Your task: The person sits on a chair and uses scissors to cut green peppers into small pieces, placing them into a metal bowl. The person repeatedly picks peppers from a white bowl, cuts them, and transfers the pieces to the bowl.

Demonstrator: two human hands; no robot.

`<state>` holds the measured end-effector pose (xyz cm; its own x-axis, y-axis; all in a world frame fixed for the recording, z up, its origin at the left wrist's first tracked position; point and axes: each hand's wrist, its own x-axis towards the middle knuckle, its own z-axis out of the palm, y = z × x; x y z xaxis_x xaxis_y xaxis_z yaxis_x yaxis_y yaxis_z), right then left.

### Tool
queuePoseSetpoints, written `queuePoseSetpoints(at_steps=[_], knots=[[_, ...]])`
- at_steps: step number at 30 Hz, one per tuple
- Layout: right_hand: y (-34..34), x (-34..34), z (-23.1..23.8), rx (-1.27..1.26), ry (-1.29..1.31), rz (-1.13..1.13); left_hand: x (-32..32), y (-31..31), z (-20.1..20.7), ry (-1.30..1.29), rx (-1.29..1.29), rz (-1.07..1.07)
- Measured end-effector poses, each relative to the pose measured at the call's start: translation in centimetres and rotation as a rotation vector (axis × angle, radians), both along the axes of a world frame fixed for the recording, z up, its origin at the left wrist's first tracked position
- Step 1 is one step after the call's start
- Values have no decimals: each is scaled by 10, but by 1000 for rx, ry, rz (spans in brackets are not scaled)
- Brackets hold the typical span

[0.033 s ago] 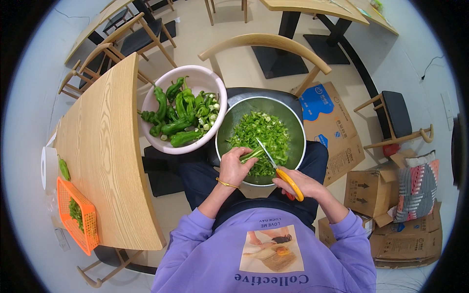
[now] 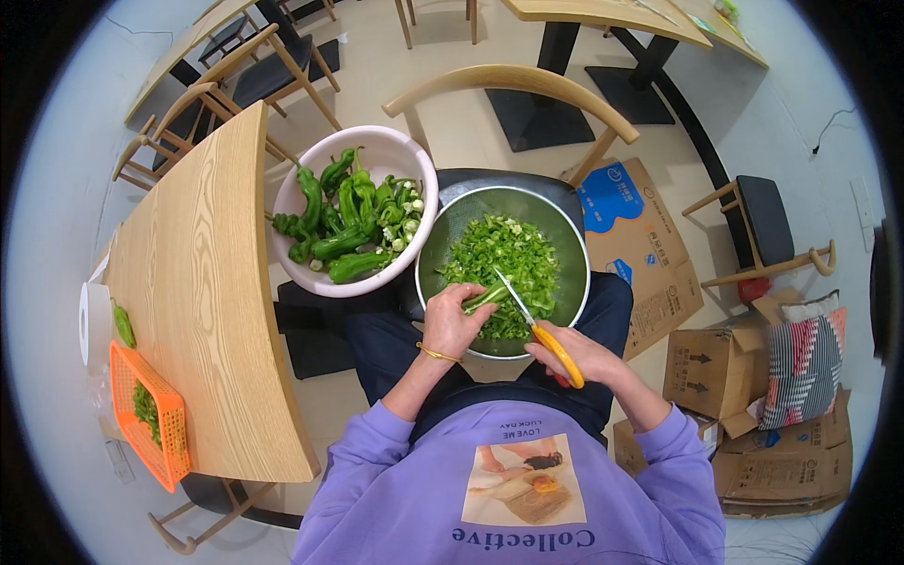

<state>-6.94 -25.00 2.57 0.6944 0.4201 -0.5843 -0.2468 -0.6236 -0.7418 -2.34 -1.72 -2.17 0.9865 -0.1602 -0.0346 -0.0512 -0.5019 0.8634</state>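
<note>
Yellow-orange scissors (image 2: 556,349) sit gripped in the right hand (image 2: 589,357), blades at the end of green pepper strips (image 2: 482,300) pinched narrowly by the left hand (image 2: 448,323). Below is a metal bowl (image 2: 570,247) of chopped pieces (image 2: 513,250); left of it, a pale basin (image 2: 414,155) holds whole peppers (image 2: 342,243). Since the earlier frame, everything has hardly shifted.

Your sweatshirt (image 2: 377,490) lavender, trousers (image 2: 379,353) dark navy, scissors (image 2: 558,354) yellow-orange at the handle and silver-bladed, pepper strips (image 2: 489,296) light green, whole peppers (image 2: 341,243) deeper green, basin (image 2: 425,174) pale pink, cushion (image 2: 799,372) black-and-white striped with reddish patches.
</note>
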Motion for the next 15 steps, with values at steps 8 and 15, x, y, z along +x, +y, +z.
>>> queuePoseSetpoints(at_steps=[8,15], knots=[[-4,-4,-12,180,119,-70,2,1,0,-40,93,57],[-1,1,-10,124,55,26,0,-2,5,-90,34,63]])
